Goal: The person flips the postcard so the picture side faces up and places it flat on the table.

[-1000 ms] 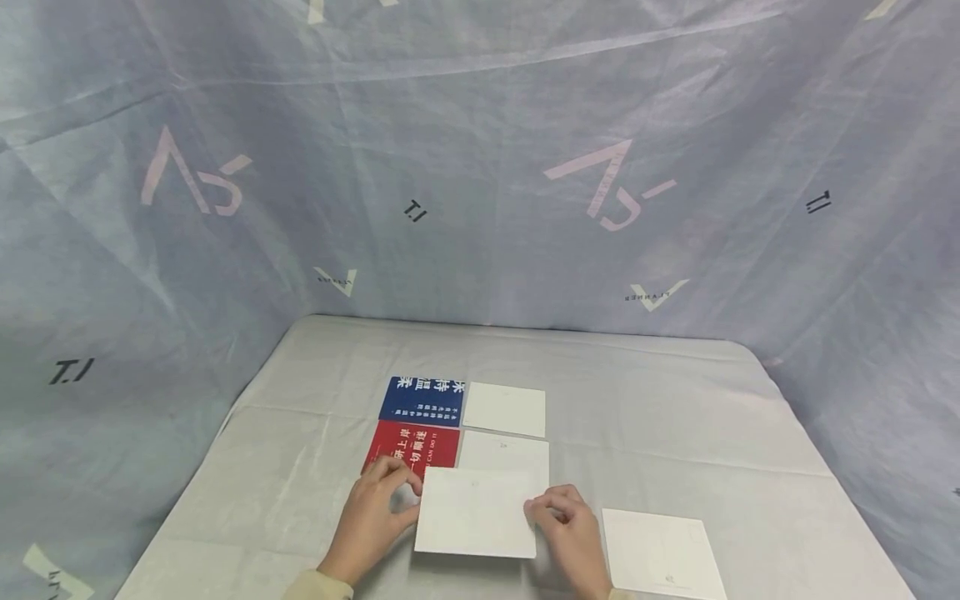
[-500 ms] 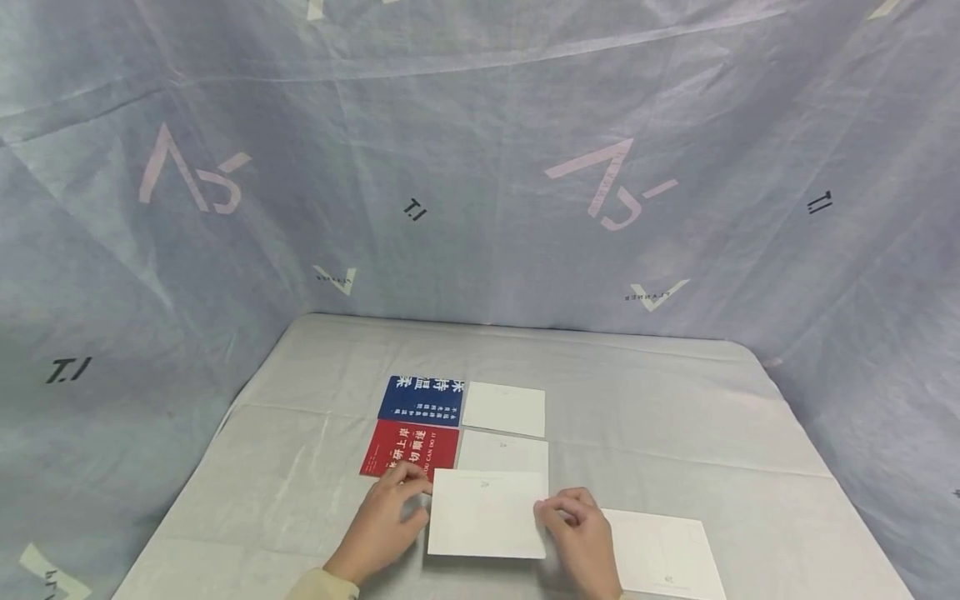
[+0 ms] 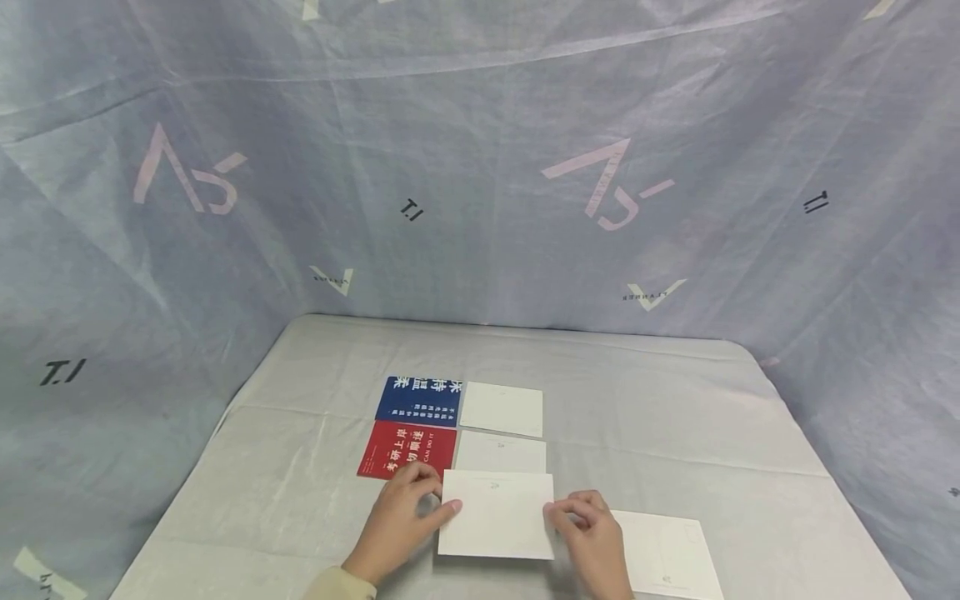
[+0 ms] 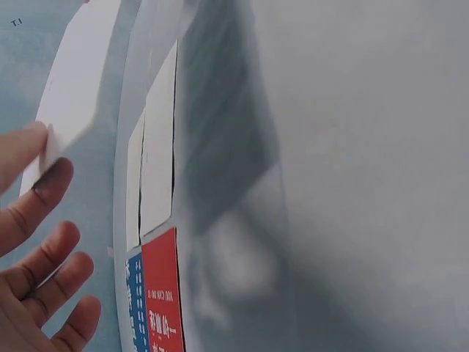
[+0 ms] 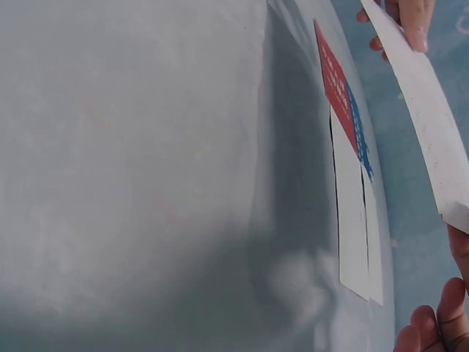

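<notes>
Between my hands, a white postcard [image 3: 497, 518] with a small printed mark near its top is held up off the table. My left hand [image 3: 393, 523] pinches its left edge, thumb lying on the near face. At the opposite edge, my right hand [image 3: 592, 535] pinches the card between thumb and fingers. The left wrist view shows the raised postcard [image 4: 79, 73] well above the cloth, casting a shadow. Just behind it lie a red card [image 3: 401, 448] with white lettering and a white card [image 3: 501, 452], whose lower part the held one hides.
A blue card [image 3: 416, 402] and another white card [image 3: 501, 408] form the row farther back. To the right of my right hand lies one more white postcard [image 3: 670, 554], partly covered by that hand. Grey cloth covers the table [image 3: 660, 417]; a printed fabric curtain [image 3: 487, 167] surrounds it.
The held postcard has shifted a little to the right, along with both hands. My left thumb has come onto its face, where half a second ago it was beside the left edge.
</notes>
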`<state>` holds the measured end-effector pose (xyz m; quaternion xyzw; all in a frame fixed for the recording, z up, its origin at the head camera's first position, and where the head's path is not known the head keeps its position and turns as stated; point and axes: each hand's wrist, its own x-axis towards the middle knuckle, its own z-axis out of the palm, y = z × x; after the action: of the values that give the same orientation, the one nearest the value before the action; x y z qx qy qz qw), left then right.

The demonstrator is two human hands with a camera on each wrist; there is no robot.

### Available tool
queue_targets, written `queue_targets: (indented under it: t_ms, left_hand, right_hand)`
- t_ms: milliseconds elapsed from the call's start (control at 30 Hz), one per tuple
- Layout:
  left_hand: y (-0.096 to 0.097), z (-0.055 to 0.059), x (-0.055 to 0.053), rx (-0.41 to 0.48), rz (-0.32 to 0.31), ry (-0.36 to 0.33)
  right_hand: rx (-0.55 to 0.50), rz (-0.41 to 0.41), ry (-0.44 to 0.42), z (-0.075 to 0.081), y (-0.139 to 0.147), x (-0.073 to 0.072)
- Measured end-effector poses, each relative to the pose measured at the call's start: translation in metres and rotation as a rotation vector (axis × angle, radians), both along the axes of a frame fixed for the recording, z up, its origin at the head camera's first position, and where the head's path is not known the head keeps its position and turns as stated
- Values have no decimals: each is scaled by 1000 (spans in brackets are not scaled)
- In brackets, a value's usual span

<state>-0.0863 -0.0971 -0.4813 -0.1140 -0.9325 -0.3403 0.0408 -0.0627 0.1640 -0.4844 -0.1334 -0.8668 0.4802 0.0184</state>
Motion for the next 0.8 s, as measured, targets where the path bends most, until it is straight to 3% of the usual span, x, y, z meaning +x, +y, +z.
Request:
queue_targets:
  t_ms: [433,800]
  left_hand:
    - [14,-2,-1,-6,-8,-29]
    - [25,0,1,-17,-25,-28]
  right_hand:
    - [57,45,32,-2,11,4]
    - [179,70,28,-6,21,6]
